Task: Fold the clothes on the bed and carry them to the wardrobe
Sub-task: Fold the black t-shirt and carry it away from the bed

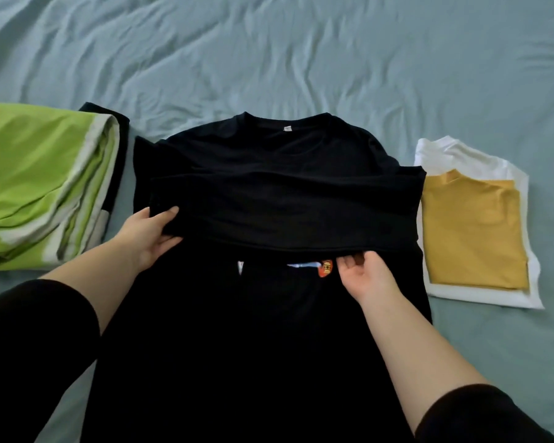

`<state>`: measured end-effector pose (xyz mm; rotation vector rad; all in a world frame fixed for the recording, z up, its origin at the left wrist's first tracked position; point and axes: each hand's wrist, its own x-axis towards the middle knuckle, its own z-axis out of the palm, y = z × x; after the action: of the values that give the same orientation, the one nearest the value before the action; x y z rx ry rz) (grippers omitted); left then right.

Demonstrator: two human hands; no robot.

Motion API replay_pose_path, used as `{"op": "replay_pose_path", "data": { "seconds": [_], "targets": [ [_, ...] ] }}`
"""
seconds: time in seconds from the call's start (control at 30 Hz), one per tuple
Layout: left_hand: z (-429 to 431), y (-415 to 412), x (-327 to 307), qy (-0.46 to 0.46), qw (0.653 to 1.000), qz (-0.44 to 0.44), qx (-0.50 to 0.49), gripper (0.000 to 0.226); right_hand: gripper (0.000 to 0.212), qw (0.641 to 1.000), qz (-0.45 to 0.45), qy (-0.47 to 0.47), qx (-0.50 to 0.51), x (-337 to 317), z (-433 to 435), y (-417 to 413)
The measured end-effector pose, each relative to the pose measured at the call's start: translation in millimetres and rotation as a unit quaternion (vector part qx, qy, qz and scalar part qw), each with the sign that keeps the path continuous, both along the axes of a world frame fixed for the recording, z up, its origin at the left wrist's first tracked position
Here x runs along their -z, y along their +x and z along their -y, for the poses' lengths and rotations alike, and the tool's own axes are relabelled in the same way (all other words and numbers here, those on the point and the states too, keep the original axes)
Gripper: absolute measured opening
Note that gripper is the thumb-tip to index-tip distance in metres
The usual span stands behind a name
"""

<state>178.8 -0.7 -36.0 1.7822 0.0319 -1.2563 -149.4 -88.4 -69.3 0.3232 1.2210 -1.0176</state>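
- Black T-shirt [269,174] lies flat on the bed [269,59], running from near the body out past both hands. Its collar is at the far end, and a band of cloth is doubled back across the chest.
- The left hand [151,231] grips the left end of that band, fingers curled over the cloth. The right hand [365,273] holds the band's near edge with its fingertips hooked under it, just beside a small orange print [325,268].
- Going by its drape and shallow creases, the cloth is a light, limp knit. It will probably sag wherever it is unsupported and hold no shape of its own. It looks neither fragile nor slippery against the sheet.
- The best hold seems to be at the two ends of the fold line, pinching both layers together so the edge stays straight. A grip at one point would likely let the layers slide apart.
- Beyond the left hand lies a folded green and white cloth [39,174], near the shirt.
- Beyond the right hand a folded yellow top [474,231] rests on a folded white top [442,151], just beside the shirt's edge.
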Motion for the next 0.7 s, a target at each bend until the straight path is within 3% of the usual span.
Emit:
{"op": "replay_pose_path", "data": {
  "seconds": [0.17, 0.27, 0.3, 0.37, 0.43, 0.5, 0.57, 0.63, 0.7],
  "targets": [
    [-2, 18, 6, -0.008, 1.000, -0.007, -0.021, 0.012, 0.021, 0.997, -0.015, -0.007, 0.079, -1, 13, -16],
    [-4, 21, 9, 0.020, 1.000, -0.003, -0.016, 0.028, 0.024, 0.997, -0.048, -0.004, 0.054, -1, 11, -22],
    [-4, 19, 10, 0.033, 0.999, 0.029, -0.005, 0.032, 0.024, 0.997, -0.065, -0.003, 0.032, -4, 9, -24],
    [-3, 14, 10, 0.083, 0.978, 0.185, 0.038, 0.041, 0.025, 0.988, -0.147, 0.013, -0.047, -12, -4, -25],
    [-3, 6, 7, 0.142, 0.909, 0.381, 0.094, 0.057, 0.025, 0.948, -0.297, 0.038, -0.103, -20, -28, -23],
    [-2, -10, 4, 0.156, 0.835, 0.499, 0.172, 0.073, 0.021, 0.859, -0.486, -0.020, -0.156, -30, -48, -9],
    [3, -32, 9, 0.121, 0.769, 0.547, 0.308, 0.078, 0.018, 0.735, -0.593, -0.198, -0.260, -35, -47, 18],
    [10, -44, 21, 0.086, 0.690, 0.573, 0.433, 0.076, 0.034, 0.548, -0.636, -0.353, -0.413, -29, -28, 47],
    [13, -32, 37, 0.091, 0.645, 0.566, 0.506, 0.078, 0.051, 0.305, -0.660, -0.402, -0.557, -9, 4, 53]
  ]
}}
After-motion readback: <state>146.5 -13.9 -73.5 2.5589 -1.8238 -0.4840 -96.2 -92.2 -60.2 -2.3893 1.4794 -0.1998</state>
